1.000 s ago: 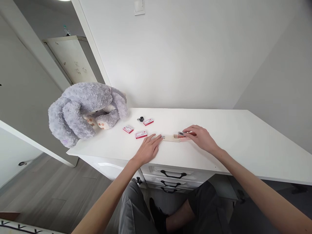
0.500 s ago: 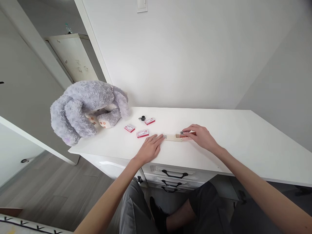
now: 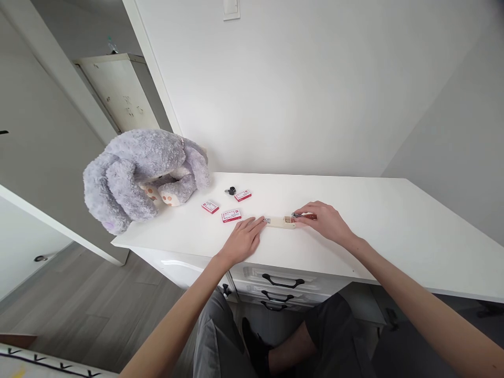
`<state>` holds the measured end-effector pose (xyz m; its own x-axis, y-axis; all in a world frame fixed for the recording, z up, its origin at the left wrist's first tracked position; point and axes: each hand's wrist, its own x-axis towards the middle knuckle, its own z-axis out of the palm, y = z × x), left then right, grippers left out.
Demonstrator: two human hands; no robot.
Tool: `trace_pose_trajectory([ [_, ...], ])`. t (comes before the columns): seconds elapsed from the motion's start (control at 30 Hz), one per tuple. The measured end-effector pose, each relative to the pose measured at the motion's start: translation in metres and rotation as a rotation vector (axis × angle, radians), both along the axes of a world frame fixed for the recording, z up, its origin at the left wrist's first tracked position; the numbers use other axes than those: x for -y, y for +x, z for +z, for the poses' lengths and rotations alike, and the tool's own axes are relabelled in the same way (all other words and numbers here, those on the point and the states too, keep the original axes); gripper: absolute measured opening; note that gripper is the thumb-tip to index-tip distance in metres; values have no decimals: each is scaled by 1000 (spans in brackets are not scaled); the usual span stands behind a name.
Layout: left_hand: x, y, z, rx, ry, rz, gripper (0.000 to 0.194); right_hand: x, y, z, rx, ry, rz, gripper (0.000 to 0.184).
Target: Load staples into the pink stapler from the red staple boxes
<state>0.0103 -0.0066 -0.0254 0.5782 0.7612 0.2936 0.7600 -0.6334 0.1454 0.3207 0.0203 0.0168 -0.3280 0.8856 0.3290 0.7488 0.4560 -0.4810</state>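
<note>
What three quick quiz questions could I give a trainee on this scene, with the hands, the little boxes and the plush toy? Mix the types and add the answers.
1. How many red-and-white boxes lie on the white tabletop?
2. True or false: the gray plush toy sits toward the person's left end of the tabletop.
3. Multiple choice: what are the fingertips of the left hand on? A, the plush toy; B, the cream-coloured stapler; C, the wall switch.

Key: 1, three; 2, true; 3, B.

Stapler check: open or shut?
Open: its metal plate lies exposed at one end of the cream base, beside the left hand; the right hand grips the other end's metal part.
</note>
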Motion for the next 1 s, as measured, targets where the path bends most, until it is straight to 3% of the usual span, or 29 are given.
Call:
trace_pose_trajectory([
  [0.17, 1, 0, 1, -3, -6, 6, 52, 6, 18, 1, -6, -40, -54, 40],
  [0.33, 1, 0, 2, -9, -2, 6, 52, 10, 45, 1, -7, -161, -80, 32],
  [0.43, 1, 1, 2, -6, -6, 5, 52, 14, 47, 6, -92, -191, -107, 34],
  [0.7, 3, 1, 6, 8, -34, -7, 53, 18, 4, 26, -336, -122, -79, 49],
  [1.0, 2, 1, 6, 8, -40, -4, 53, 3, -41, 18, -317, -91, 18, 34],
])
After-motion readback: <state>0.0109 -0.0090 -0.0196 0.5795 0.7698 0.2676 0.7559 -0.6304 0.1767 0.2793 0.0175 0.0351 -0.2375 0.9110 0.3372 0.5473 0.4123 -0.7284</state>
